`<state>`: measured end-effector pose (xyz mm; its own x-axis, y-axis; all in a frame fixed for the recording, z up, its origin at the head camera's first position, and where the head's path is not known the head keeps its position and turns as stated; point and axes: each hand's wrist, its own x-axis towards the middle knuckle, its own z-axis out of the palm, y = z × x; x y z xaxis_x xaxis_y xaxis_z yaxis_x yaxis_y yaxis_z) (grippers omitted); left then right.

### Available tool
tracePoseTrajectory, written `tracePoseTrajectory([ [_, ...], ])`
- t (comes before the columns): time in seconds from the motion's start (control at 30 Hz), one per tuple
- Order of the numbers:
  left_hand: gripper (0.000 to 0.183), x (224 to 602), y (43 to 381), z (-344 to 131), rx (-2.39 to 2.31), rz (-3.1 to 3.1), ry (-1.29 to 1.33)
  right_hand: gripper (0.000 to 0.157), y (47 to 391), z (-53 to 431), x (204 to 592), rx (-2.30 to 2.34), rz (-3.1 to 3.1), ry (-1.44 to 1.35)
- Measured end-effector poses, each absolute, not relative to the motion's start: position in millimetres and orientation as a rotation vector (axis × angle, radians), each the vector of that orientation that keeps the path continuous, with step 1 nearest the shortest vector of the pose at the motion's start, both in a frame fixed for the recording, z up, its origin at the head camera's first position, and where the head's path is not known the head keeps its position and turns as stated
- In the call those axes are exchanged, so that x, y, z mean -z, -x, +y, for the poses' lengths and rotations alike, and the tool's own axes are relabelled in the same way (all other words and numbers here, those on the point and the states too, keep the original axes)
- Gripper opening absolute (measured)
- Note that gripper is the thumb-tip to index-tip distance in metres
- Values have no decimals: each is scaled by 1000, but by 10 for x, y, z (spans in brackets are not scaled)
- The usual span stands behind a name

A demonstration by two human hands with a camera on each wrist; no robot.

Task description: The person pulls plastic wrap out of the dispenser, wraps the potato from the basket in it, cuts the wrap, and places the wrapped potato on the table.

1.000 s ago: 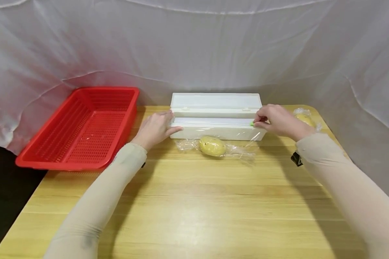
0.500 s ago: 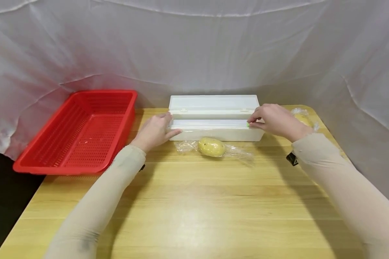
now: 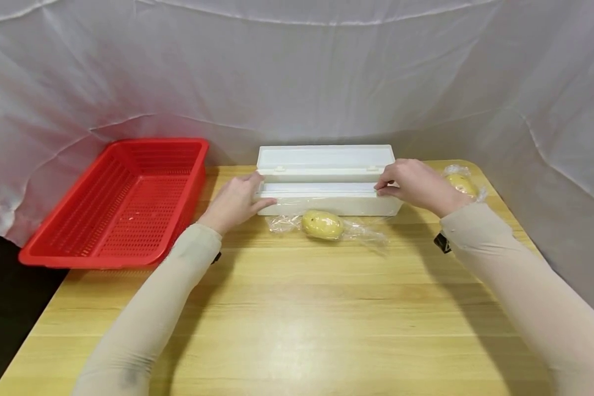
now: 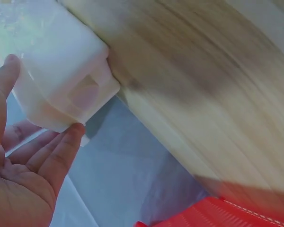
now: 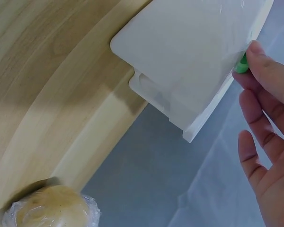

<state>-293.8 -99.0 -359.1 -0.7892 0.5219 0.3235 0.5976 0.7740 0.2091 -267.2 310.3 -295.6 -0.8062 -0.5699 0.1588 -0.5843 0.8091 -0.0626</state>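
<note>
A white cling film dispenser point(image 3: 334, 206) lies at the back of the table with its lid point(image 3: 326, 158) raised. At its left end, my left hand point(image 3: 235, 202) grips it, thumb on the front and fingers at the side and back. Near the right end of the slot, my right hand point(image 3: 416, 184) pinches a small green slide cutter point(image 5: 242, 65) between thumb and forefinger; in the head view the fingers hide it. Clear film point(image 3: 297, 206) hangs over the dispenser's front. Just before it lies a yellow oval potato-like item point(image 3: 323, 225) on film, twisted film ends spreading to both sides.
A red plastic basket point(image 3: 180, 242) stands at the left, overhanging the table's edge. A second film-wrapped yellow item point(image 3: 461, 186) lies at the back right corner of the wooden table point(image 3: 297, 319). Pale cloth point(image 3: 297, 71) hangs behind.
My right hand has slid a little to the left along the slot with the green cutter. The left hand keeps its grip on the dispenser. The head view has shifted slightly.
</note>
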Motion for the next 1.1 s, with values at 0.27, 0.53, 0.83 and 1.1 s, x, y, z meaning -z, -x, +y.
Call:
tracePoseTrajectory([
  [0.27, 63, 3602, 3019, -964, 353, -2664, 918, 9, 2663, 3160, 2953, -203, -2849, -925],
  [0.53, 61, 3559, 3047, -1001, 393, -2706, 891, 8, 2610, 3276, 2948, -228, -2806, -954],
  [0.83, 63, 3571, 2995, -1067, 439, -2685, 883, 12, 2540, 3403, 2946, -202, -2841, -926],
  [1.1, 61, 3576, 2970, -1067, 413, -2659, 882, 11, 2484, 3427, 2949, -238, -2842, -881],
])
